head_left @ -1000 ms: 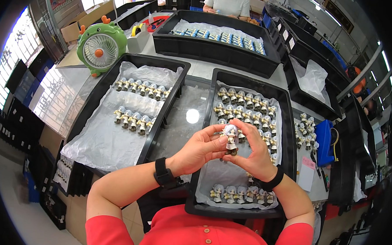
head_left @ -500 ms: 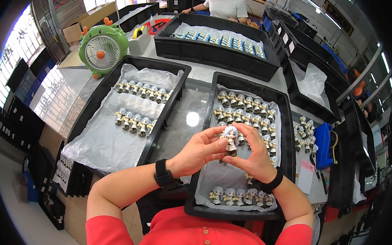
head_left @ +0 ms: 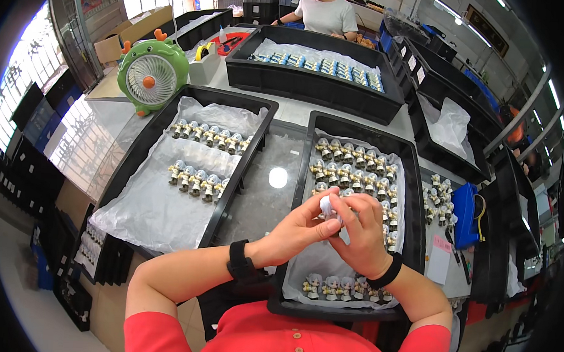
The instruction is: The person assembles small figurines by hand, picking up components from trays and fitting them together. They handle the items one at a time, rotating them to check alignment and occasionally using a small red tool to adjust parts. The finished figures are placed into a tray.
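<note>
A small white-haired figurine (head_left: 326,205) sits between my two hands above the right black tray (head_left: 421,210). The fingers and thumb of my left hand (head_left: 299,232) are closed around it. My right hand (head_left: 366,239) closes on it from the other side, its fingers bent over the front. Only the pale hair shows; most of its body is hidden by the fingers. Under my hands, rows of similar figurines (head_left: 345,175) lie on thin white paper in the tray. Another row of figurines (head_left: 346,286) lies at the near end, partly behind my right wrist.
To the left, another black tray (head_left: 126,180) holds two rows of figurines on paper. A larger tray (head_left: 311,83) with blue-and-white pieces stands behind. A green fan (head_left: 151,76) stands back left. Loose figurines (head_left: 441,199) and a blue box (head_left: 464,215) are at right. Someone in white (head_left: 330,14) works beyond.
The figurine has been turned, so its front no longer shows and its hair faces up. My right fingers have moved over it, and both hands have dropped slightly in view.
</note>
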### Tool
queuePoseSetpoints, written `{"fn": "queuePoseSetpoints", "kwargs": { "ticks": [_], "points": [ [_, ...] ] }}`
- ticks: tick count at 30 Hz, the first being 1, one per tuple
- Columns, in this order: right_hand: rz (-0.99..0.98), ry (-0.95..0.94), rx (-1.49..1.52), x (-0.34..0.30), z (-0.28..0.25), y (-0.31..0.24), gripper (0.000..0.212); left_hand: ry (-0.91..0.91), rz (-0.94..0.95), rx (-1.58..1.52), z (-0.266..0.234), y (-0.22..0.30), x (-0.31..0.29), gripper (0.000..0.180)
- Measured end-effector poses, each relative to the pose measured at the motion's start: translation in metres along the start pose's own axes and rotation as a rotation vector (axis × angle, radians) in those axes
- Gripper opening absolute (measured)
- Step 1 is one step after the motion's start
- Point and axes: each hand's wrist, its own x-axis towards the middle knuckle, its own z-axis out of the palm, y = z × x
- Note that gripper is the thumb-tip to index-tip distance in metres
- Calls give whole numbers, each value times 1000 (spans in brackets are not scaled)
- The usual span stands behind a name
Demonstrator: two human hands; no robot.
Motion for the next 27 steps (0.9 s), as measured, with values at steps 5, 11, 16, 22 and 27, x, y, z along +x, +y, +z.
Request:
{"fn": "queuePoseSetpoints", "kwargs": {
  "ticks": [5, 11, 16, 22, 27],
  "points": [
    [-15, 80, 132, -4, 4, 2, 78, -126, -57, -288, -3, 2, 2, 53],
    [54, 9, 272, 0, -4, 5, 93, -216, -67, -474, -13, 10, 6, 50],
    [76, -83, 284, 2, -15, 3, 87, -124, -76, -447, -22, 3, 0, 52],
    [248, 427, 418, -1, -37, 0, 84, 3, -40, -456, -4, 7, 11, 29],
    [366, 284, 512, 2, -29, -6, 80, 142, 102, -191, -3, 54, -1, 28]
  ]
}}
